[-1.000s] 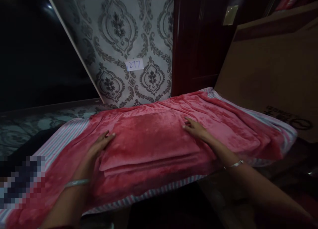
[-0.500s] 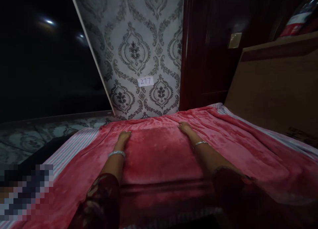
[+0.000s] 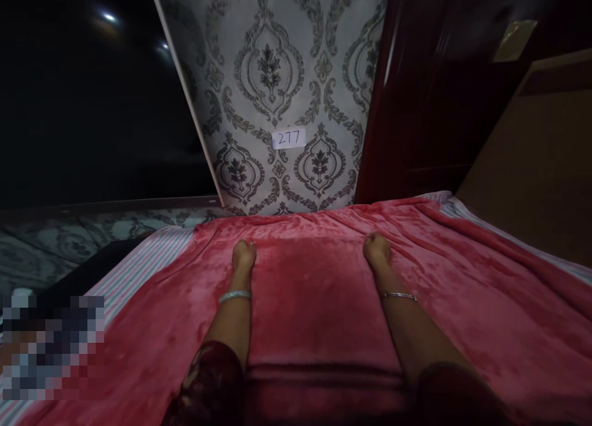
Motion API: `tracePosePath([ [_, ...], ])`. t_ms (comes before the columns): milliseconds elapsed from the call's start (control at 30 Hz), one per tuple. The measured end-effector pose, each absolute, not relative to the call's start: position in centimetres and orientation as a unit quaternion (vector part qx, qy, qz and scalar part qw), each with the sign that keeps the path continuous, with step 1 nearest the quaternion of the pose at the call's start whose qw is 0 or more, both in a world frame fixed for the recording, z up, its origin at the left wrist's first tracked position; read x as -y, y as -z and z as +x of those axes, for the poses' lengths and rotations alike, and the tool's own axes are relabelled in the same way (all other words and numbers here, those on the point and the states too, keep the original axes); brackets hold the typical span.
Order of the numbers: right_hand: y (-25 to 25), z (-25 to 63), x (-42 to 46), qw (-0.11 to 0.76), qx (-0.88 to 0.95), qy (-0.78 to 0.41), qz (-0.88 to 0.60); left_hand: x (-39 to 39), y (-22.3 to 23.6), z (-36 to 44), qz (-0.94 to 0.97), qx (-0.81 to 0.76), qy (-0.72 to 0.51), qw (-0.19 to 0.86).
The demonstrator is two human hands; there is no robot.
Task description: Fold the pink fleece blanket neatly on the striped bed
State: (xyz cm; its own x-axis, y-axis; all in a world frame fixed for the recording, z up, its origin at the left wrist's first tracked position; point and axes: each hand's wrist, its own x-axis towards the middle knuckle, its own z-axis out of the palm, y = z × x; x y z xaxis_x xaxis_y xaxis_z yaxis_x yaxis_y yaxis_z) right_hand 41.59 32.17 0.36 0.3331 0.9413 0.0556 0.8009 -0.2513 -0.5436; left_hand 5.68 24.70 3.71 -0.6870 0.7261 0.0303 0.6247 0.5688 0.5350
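Observation:
A folded pink-red plush cloth [image 3: 314,303] lies in a thick rectangle on a spread pink-red blanket [image 3: 485,290]. My left hand [image 3: 243,254] rests at the folded cloth's far left corner, its fingers curled over the far edge. At the far right corner sits my right hand [image 3: 377,248], curled over that edge the same way. The fingertips of both are hidden by the cloth. A silver bangle circles each wrist.
A striped sheet [image 3: 134,269] shows under the blanket at left. Patterned wallpaper [image 3: 277,74] with a small paper label reading 277 [image 3: 289,137] stands behind. A dark red wooden door [image 3: 425,105] and a brown cardboard box [image 3: 541,161] are at right.
Both hands slid from the folded cloth's sides up to its far corners and curled over the far edge. The camera moved closer and over the cloth.

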Motion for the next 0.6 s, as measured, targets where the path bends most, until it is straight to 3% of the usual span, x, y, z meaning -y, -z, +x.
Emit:
tracePosePath([
  [600,-1.18,41.22,-31.24,0.244,0.546,-0.148,-0.788,-24.67,-3.63,5.04,0.415,-0.872,-0.246,0.081],
])
